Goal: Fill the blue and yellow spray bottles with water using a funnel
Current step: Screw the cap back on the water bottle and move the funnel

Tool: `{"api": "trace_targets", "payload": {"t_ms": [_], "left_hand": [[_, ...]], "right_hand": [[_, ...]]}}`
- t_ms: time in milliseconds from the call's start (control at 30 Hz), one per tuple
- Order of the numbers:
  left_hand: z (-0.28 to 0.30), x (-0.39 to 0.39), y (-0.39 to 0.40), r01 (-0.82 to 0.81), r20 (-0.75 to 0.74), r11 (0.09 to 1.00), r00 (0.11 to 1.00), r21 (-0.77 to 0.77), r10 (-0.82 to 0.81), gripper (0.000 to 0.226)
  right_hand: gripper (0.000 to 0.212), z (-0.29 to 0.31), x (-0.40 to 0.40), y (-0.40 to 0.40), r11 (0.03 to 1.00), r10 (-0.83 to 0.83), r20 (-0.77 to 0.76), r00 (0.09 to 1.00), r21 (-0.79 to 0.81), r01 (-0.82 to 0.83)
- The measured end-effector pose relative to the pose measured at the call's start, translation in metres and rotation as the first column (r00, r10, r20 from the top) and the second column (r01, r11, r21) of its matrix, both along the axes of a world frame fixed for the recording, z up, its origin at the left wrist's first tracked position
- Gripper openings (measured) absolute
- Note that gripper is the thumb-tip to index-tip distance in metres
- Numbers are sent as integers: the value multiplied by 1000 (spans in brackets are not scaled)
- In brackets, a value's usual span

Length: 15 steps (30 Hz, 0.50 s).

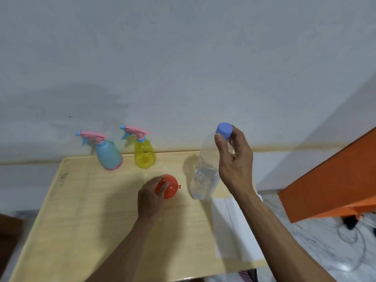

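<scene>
Nothing filled yet, by the look of it — blue spray bottle and yellow spray bottle stand side by side at the table's far edge, pink trigger heads on. Orange funnel lies on the table mid-way, left hand over it, fingers curled on its rim. Right hand is raised beside the clear water bottle — thumb and fingers pinching its blue cap. Uncapping, unscrewing heads and pouring all remain.
</scene>
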State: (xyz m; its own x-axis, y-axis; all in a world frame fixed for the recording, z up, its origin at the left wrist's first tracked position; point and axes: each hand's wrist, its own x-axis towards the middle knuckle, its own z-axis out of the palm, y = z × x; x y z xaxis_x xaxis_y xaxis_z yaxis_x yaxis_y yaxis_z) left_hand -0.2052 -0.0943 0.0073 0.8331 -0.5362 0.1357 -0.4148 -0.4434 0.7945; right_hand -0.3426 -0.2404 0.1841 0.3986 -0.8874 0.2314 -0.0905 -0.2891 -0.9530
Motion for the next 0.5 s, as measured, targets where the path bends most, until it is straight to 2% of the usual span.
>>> {"api": "trace_targets", "payload": {"t_ms": [200,367,500], "left_hand": [[11,27,-71,-14,63,1000,998,-9,15,25],[2,49,-115,-31,30,999,999,20,30,25],[-9,59,-136,-19,40,998,999,58,17,34]], "right_hand": [[30,10,29,-59,999,29,18,999,-31,-29],[31,1,52,-97,999,54,22,998,1,-54],[31,-11,68,-119,998,56,9,998,-31,-56]]}}
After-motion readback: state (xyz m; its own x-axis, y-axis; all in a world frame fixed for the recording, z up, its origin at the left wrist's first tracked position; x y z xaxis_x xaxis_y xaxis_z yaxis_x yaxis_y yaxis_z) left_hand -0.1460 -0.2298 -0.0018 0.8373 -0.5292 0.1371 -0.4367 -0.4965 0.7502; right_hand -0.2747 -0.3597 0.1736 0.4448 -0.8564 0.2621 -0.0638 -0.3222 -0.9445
